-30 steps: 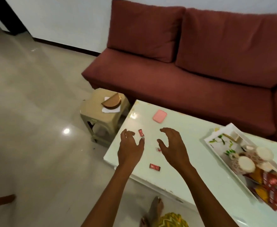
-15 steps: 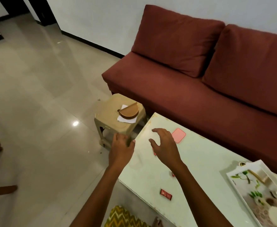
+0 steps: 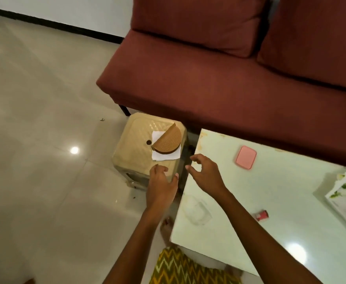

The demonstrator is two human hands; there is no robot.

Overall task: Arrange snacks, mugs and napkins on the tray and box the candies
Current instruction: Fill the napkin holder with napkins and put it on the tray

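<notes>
Both hands hover by the table's [image 3: 291, 181] left edge. Right hand [image 3: 207, 175] is spread and empty, fingers loosely bent; left hand [image 3: 162, 185], over the stool's [image 3: 135, 144] near corner, curls its fingers under, contents impossible to tell. One red candy [image 3: 262, 215] lies on the table near the tray [image 3: 342, 201], pink lid [image 3: 245, 159] farther back, maroon sofa [image 3: 209, 89] behind

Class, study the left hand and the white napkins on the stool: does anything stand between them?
Nothing visible stands between the left hand and the white napkins; only the stool and its bare top separate them. A half-round wooden piece rests on the napkins, though, covering most of them, so it likely has to come off first.
</notes>
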